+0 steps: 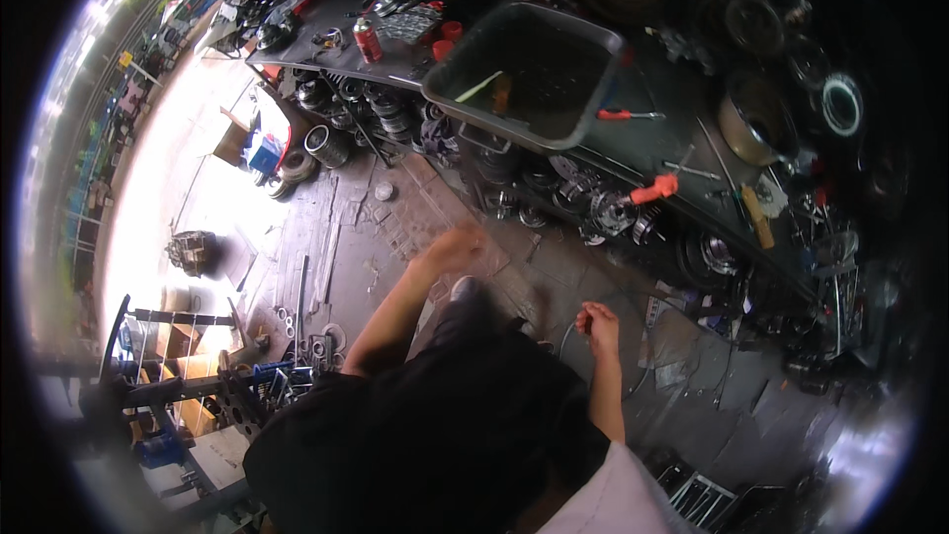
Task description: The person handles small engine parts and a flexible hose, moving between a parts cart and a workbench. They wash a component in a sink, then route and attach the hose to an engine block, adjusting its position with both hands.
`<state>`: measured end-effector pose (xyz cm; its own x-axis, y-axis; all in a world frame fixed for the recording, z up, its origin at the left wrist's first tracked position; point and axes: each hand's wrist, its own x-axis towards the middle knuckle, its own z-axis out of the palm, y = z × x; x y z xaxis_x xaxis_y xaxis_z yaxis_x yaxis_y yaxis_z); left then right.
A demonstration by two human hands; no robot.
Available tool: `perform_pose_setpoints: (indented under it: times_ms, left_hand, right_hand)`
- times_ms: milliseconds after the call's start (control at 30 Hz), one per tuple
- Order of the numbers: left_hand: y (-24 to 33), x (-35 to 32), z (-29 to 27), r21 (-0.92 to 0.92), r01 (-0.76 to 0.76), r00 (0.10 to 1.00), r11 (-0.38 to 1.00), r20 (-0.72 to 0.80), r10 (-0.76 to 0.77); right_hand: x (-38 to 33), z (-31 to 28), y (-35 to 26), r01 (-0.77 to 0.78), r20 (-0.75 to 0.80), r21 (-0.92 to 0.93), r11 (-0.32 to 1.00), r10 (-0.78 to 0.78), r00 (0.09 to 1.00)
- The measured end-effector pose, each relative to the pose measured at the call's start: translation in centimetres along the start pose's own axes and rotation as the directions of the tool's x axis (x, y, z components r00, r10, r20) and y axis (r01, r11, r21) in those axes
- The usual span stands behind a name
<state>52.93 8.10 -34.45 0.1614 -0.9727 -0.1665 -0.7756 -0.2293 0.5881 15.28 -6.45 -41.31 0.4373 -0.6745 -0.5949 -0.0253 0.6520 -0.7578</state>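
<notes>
Head view: person's standing on the floor [341,193] facing a long dark workbench [643,141], both arms out front, bare hands apart. L hand [455,247] is over the floor betw. body & bench, motion-blurred, can't tell if fingers are open or closed. R hand [599,328] is off to the R, short of the bench; fingers curled in twd palm, can't tell if they're fully closed or on anything. Nearest stuff ahead = metal parts [608,213] packed under the bench's front edge. Big rectangular tray [611,59] sits up top, near side right at that edge, handle facing out. Orange-red item [654,189] also at the edge; red-handled screwdriver [629,115] lies just R of tray, red can [367,40] to its L. Moving room: floor strip betw. person & bench, widening L twd the bright side, w/ a metal cylinder [326,145] near the bench. Metal rack [178,317] bounds the near L.
</notes>
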Motion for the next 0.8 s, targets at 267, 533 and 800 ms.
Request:
perform_pose_setpoints:
  times_ms: [267,533,800]
  left_hand:
    - [-12.1,-2.2,-6.2,-0.05,0.04,0.996,0.998,-0.074,-0.044]
    - [-23.9,-6.1,-15.2,-0.239,0.194,0.943,0.951,-0.223,-0.249]
    - [-31.5,-1.9,-22.0,-0.426,0.307,0.795,0.851,-0.377,-0.475]
  right_hand:
    - [4.7,10.0,0.3,-0.093,-0.206,-0.096,0.991,0.072,0.976]
    - [11.8,14.8,4.0,-0.124,-0.257,-0.39,0.912,0.022,0.966]
    - [16.8,5.4,14.7,0.52,0.528,-0.828,0.21,-0.02,0.849]
